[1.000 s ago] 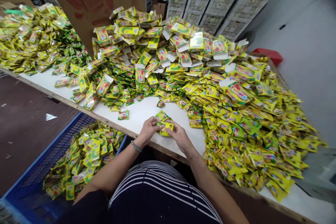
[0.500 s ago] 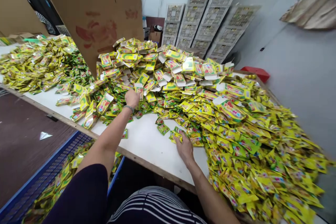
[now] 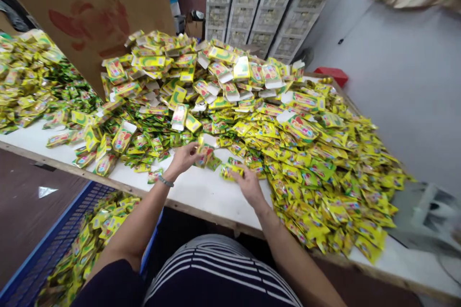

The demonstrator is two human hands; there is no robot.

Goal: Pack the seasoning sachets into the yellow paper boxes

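Between the fingers of my left hand [image 3: 185,157] is a small yellow-green carton [image 3: 206,151], its white end flap standing open toward the right. My right hand [image 3: 248,183] pinches a yellow sachet [image 3: 230,171] just to the right of that carton, low over the white tabletop [image 3: 201,191]. The two hands are close together but apart. Behind them rises a heap of open-flapped cartons [image 3: 180,116] mixed with green sachets. To the right of my right hand spreads a large pile of yellow sachets [image 3: 324,168].
A blue plastic crate [image 3: 68,230] holding sachets stands below the table's front edge at left. A tall cardboard sheet [image 3: 108,5] rises behind the heap. White crates [image 3: 248,5] are stacked by the wall. A grey machine [image 3: 425,216] sits at the right.
My left hand has come back from the heap toward the front with a carton in it. My right hand still holds a sachet, shifted slightly. The view has turned rightward.
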